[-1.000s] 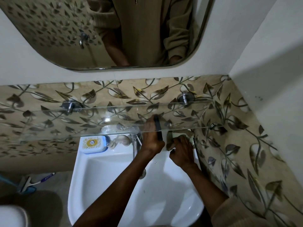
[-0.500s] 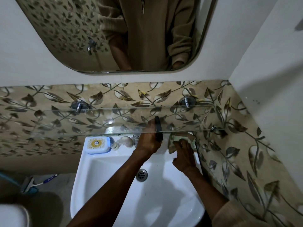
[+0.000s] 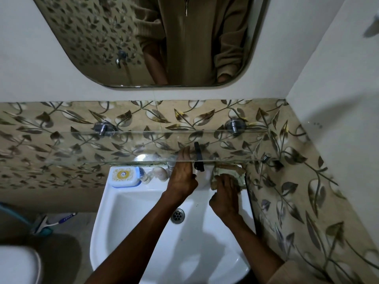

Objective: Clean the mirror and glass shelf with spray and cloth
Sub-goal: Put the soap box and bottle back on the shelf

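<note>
Both hands are working below the glass shelf (image 3: 131, 146): your left hand (image 3: 182, 177) is gripping the spray bottle (image 3: 198, 160), your right hand (image 3: 225, 193) is pinching the cloth (image 3: 229, 171); next, lift both and spray the shelf.

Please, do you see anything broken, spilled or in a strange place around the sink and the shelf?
Nothing looks broken or spilled. The glass shelf sits level on its brackets, and the soap box rests on the sink rim. The only out-of-place thing is a toothbrush lying on the floor, left of the sink.

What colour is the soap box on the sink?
White soap box with a yellow label, blue base; head view.
</note>
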The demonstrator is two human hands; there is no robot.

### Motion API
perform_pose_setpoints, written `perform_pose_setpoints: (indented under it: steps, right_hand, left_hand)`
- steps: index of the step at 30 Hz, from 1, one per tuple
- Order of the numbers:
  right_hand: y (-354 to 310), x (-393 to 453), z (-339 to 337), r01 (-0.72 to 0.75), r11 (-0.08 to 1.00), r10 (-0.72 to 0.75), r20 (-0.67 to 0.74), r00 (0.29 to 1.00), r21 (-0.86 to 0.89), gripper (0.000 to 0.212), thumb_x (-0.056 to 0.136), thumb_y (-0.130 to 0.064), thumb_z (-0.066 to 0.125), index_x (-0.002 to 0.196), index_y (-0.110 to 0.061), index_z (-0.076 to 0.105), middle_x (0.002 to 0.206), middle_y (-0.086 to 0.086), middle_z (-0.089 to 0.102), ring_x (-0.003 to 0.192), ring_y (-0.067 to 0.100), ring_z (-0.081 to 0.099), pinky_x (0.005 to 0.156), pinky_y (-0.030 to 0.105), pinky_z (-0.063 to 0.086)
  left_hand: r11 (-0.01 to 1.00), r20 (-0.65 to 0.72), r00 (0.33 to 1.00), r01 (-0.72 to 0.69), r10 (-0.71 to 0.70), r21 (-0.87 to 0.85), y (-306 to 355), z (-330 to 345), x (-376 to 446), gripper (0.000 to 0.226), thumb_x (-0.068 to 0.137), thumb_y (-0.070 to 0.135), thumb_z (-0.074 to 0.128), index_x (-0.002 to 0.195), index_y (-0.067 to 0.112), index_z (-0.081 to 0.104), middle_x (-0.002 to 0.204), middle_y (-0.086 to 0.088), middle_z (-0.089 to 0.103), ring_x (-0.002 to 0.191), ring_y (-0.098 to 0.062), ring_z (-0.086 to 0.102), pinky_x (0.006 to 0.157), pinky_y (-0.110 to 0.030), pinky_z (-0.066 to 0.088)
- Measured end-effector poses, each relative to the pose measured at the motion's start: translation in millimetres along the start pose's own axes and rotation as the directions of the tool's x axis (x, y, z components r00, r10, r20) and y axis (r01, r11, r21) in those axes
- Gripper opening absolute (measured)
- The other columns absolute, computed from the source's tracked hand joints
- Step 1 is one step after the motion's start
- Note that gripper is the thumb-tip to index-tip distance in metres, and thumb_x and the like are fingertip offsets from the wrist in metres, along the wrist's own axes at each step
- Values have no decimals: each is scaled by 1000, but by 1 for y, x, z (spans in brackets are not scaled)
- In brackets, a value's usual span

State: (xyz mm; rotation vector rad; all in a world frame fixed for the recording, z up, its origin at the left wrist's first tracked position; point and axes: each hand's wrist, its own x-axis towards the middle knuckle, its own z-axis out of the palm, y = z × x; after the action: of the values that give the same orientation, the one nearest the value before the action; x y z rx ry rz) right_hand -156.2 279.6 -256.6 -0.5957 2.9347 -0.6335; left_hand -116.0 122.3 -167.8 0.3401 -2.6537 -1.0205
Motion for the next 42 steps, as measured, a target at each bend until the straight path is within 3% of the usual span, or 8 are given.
perform_pose_setpoints:
  steps: [4, 9, 12, 24, 29, 34, 39, 42]
  right_hand:
    - [-19, -13, -5, 56, 997, -45, -161, 986, 62, 51, 54, 9, 59, 104, -4, 61, 110, 13, 55, 101, 37, 53, 81, 42, 49]
    - [-41, -31, -6, 223, 964, -168, -320, 932, 144, 37, 59, 12, 53, 88, -8, 64, 90, 8, 56, 84, 32, 53, 73, 38, 46]
    - [-57, -41, -2, 301, 936, -217, -374, 902, 182, 30, 62, 13, 54, 80, -8, 65, 83, 7, 57, 78, 30, 55, 70, 37, 47]
    - [-146, -44, 11, 432, 859, -344, -314, 885, 274, 35, 69, 9, 54, 94, -9, 69, 93, 4, 65, 91, 24, 61, 75, 31, 51]
    - [-192, -33, 20, 368, 880, -260, -346, 901, 300, 40, 68, 9, 55, 100, -10, 68, 98, 4, 65, 95, 28, 62, 81, 36, 52]
    - [-238, -28, 41, 211, 929, -112, -311, 944, 305, 52, 67, 3, 59, 118, -6, 59, 113, 11, 61, 111, 32, 56, 95, 37, 47]
    - [-258, -25, 50, -20, 927, 103, -202, 974, 374, 64, 73, 2, 62, 134, -12, 49, 129, 7, 54, 126, 27, 47, 98, 27, 36]
    - [-256, -25, 55, -44, 910, 105, -127, 986, 411, 73, 75, 0, 63, 144, -14, 41, 138, 8, 50, 132, 28, 45, 105, 35, 40]
  left_hand:
    - [1000, -103, 995, -8, 10, 17, -4, -1, -27, 83, 73, -16, 71, 150, -4, 41, 147, -24, 49, 135, -35, 43, 106, -16, 34]
    - [998, -217, 976, -20, 6, -64, -6, -5, -71, 46, 81, -12, 63, 124, 3, 57, 117, -9, 61, 101, -20, 58, 88, -16, 48]
    - [996, -236, 971, 29, -49, -85, -20, -3, -96, 29, 91, -1, 57, 119, 8, 60, 111, -3, 63, 91, -21, 66, 79, -30, 56]
    - [954, -240, 926, 262, -291, -147, -84, -47, -122, 19, 96, 3, 63, 114, 10, 64, 109, 4, 70, 84, -9, 63, 70, -20, 52]
    - [936, -178, 927, 297, -330, -189, -121, -79, -121, 21, 94, -3, 60, 110, 10, 64, 106, 9, 67, 86, 1, 63, 68, -17, 50]
    - [916, -163, 916, 323, -366, -238, -167, -117, -120, 34, 85, -10, 62, 112, 10, 63, 108, 8, 65, 96, -18, 66, 73, -33, 56]
    - [935, -106, 940, 303, -325, -182, -208, -140, -105, 55, 69, -11, 63, 123, 1, 60, 123, -15, 63, 116, -36, 59, 95, -43, 52]
    - [950, -53, 953, 291, -299, -116, -225, -146, -93, 63, 59, 1, 60, 122, -4, 57, 123, -23, 59, 119, -45, 55, 94, -49, 51]
